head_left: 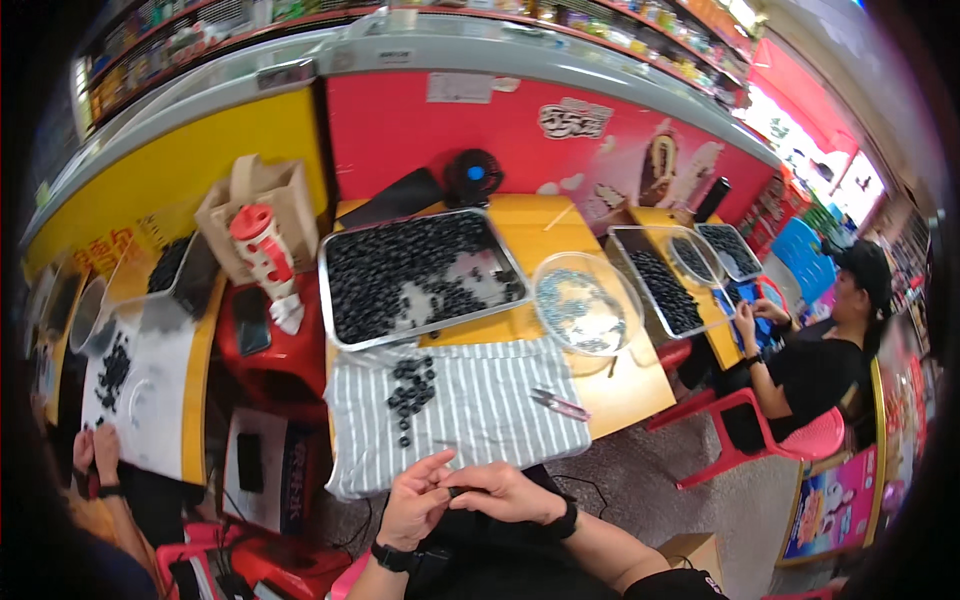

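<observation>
Both hands meet at the lower middle of the view, fingertips pinched together on one small dark round piece [458,491], too small to make out further; the left hand [415,508] curls from 8 o'clock of it, a black wristband below the palm; the right hand [508,492] closes on it from 3 o'clock, a black watch at its wrist. Just above, at 12 o'clock, lies a grey-and-white striped cloth [490,405] over the near edge of the yellow wooden table [545,235]; a loose cluster of small black round pieces [410,390] sits on the cloth. Farther at 12 o'clock a rectangular metal tray [420,275] is heaped with the same black pieces; at 1 o'clock of the hands stands a clear round plastic bowl [585,305] holding bluish bits; a small pinkish tool [560,404] rests on the cloth's right part. At 3 o'clock a seated person in black [815,365] works at another tray [660,285]; at 9 o'clock another person's hands [95,455] lie by a white sheet [150,400].
</observation>
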A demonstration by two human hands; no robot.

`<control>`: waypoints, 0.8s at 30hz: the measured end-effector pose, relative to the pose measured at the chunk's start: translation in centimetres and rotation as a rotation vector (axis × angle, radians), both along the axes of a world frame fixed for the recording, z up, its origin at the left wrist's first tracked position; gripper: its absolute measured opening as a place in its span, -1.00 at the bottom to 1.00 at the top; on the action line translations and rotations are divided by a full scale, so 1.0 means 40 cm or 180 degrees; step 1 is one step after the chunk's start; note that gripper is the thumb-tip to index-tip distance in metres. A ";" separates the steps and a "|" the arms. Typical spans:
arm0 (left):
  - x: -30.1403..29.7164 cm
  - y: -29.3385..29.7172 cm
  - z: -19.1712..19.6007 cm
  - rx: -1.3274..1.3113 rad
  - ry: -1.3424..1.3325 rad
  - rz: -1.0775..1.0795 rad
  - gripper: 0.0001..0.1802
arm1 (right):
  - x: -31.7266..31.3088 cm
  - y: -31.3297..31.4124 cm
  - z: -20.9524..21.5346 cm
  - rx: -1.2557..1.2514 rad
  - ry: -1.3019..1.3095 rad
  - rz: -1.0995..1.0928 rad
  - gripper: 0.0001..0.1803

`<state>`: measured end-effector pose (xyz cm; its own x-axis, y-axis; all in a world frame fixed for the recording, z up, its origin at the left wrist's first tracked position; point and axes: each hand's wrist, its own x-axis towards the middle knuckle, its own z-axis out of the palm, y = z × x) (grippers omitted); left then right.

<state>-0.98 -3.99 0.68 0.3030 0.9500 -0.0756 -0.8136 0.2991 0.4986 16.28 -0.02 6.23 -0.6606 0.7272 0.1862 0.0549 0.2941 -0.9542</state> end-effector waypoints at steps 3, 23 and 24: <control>-0.005 0.005 -0.023 0.0029 -0.0120 -0.0018 -0.44 | -0.004 -0.006 -0.016 -0.0053 -0.0001 -0.0030 -0.72; 0.013 -0.016 0.009 0.0023 0.0098 -0.0040 -0.53 | 0.000 -0.059 -0.027 -0.0031 0.0534 -0.0545 -0.80; 0.020 -0.015 0.016 -0.0004 0.0110 -0.0062 -0.51 | 0.018 -0.058 -0.011 -0.0339 0.0597 -0.0634 -0.83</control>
